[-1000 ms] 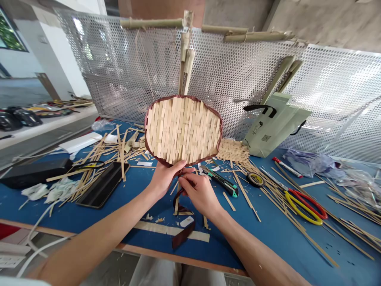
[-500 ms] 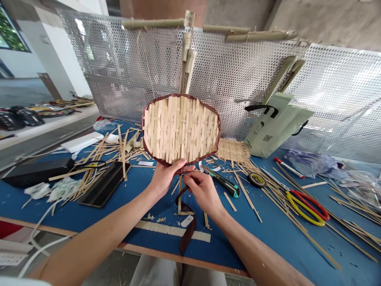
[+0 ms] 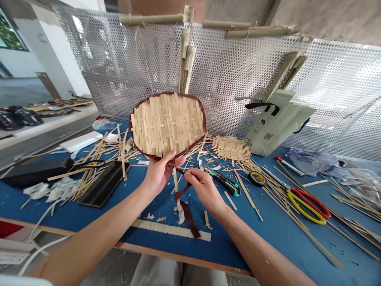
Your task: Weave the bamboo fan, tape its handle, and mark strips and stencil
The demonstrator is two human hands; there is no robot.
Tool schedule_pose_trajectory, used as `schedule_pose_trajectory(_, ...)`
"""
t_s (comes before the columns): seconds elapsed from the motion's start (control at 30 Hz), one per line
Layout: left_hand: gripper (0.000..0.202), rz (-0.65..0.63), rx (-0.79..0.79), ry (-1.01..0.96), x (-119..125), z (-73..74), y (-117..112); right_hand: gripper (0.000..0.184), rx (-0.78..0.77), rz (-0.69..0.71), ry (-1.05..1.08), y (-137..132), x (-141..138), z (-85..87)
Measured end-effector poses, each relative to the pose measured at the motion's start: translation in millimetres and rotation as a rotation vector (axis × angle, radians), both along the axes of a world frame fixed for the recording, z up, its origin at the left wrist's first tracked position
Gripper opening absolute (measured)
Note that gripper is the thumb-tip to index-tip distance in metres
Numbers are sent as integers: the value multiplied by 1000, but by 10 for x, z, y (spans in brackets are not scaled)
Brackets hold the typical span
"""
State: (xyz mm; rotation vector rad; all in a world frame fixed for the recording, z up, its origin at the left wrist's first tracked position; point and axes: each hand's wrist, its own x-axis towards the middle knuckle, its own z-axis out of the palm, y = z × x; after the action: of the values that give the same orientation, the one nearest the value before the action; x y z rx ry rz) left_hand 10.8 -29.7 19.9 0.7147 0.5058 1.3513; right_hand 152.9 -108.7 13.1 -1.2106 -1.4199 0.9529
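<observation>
A woven bamboo fan (image 3: pixel 168 125) with a dark brown edging stands raised above the table, tilted to the left. My left hand (image 3: pixel 159 172) grips its lower edge, thumb on the front, where the thin bamboo handle (image 3: pixel 175 182) comes out. Pinched in my right hand (image 3: pixel 202 186) is a brown ribbon (image 3: pixel 189 218). The ribbon runs taut from the base of the fan to my fingers, and its loose end hangs twisted over the table. Just beyond my right hand lies a green and black utility knife (image 3: pixel 226 182).
Scissors (image 3: pixel 309 206) with red and yellow handles, a tape roll (image 3: pixel 256 178) and loose bamboo strips lie to the right. A woven mat (image 3: pixel 231 149) and a green paper bag (image 3: pixel 270 127) are behind. On the left are a black tray (image 3: pixel 104 184) and a black case (image 3: pixel 37 172).
The fan has shifted left and tilted to the left with my left hand. My right hand has drawn the ribbon slightly rightward, away from the handle, and the ribbon's loose end has swung right.
</observation>
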Motion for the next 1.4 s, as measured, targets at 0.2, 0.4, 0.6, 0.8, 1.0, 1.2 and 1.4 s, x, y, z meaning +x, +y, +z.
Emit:
schedule_pose_trajectory(0.2,44,68,57,-17,-19,-12,50,36,-85,15,263,-37,-20,71)
schedule_pose_trajectory(0.4,42,74,44,-39,8,-5,45,41,-189,21,414,-38,-54,89)
schedule_pose_trajectory(0.6,39,95,42,-48,-24,13,89,44,-188,-1,295,-39,1,135)
schedule_pose_trajectory(0.8,47,70,57,-27,-10,-20,73,32,113,-184,-104,-155,-8,208)
schedule_pose_trajectory(1.0,61,-43,102,49,106,-74,-76,12,352,-400,-255,-171,-28,170)
schedule_pose_trajectory(1.2,65,-22,140,86,187,-107,-183,16,373,-396,-283,-133,-133,169)
schedule_pose_trajectory(1.4,58,85,231,161,217,-184,-232,22,213,-446,-268,-103,-206,188)
